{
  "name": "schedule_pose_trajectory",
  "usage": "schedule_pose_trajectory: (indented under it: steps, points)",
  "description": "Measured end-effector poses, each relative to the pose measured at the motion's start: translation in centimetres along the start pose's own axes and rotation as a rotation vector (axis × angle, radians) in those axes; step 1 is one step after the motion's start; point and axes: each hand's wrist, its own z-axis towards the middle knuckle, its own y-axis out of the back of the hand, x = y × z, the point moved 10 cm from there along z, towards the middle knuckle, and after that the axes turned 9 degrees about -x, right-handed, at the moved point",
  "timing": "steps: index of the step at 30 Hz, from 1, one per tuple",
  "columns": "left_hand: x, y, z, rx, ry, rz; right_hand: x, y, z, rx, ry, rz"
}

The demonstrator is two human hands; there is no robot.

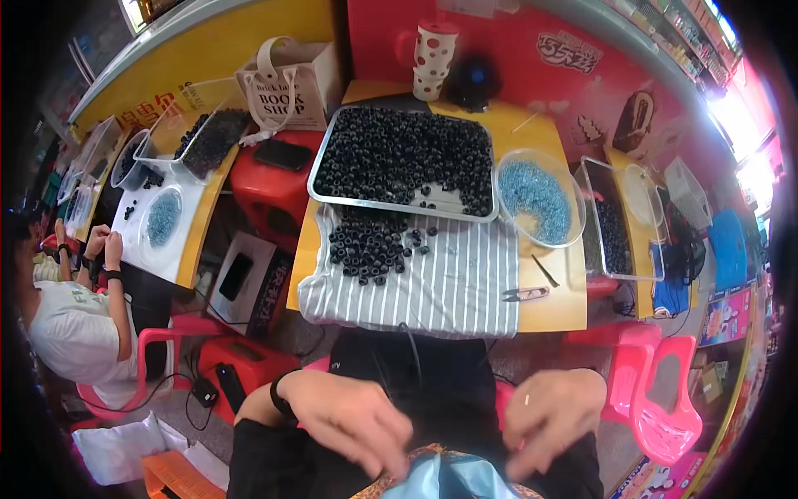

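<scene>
Low at the frame's bottom edge, head view: left hand point(349, 420) and right hand point(549, 416) hang over the lap, both touching a crumpled light-blue bag point(453, 478). Fingers point(378, 449) curled downward; whether they pinch the bag or anything small, cannot tell. Bag cut off by the lower edge, contents hidden.

Progress, judged: early. Metal tray point(320, 179) heaped with black rings point(399, 150); a smaller heap point(370, 249) lies on the striped cloth point(465, 287) over the yellow table point(565, 308). Clear bowl point(573, 224) of pale-blue beads point(532, 195) about half full. Snips point(525, 293) lie unused, well apart from both hands.

Far left, another person point(75, 328) at a white table point(158, 262); their handwork too small to read.
</scene>
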Motion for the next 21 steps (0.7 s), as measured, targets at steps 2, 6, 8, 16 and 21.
schedule_pose_trajectory:
  steps: [2, 6, 8, 16, 21]
  points:
    - [-0.4, 2.7, 0.2, -0.279, 0.0, 0.214, -1.1, 2.2, -0.2, -0.248, -0.16, -0.334]
    - [-5.8, -0.2, 1.1, -0.262, -0.158, 0.459, -4.0, 2.9, -1.0, -0.464, -0.436, -0.661]
    - [-9.2, -3.1, 1.4, -0.292, -0.432, 0.501, -4.2, 1.3, 1.0, -0.29, -0.372, -0.809]
    - [-13.8, -8.1, -1.1, -0.463, -0.851, 0.921, -6.6, -1.8, 0.5, -0.014, -0.485, -1.01]
    - [-14.4, -8.7, -1.6, -0.361, -0.854, 0.898, -7.0, -3.3, 0.5, -0.004, -0.477, -0.924]
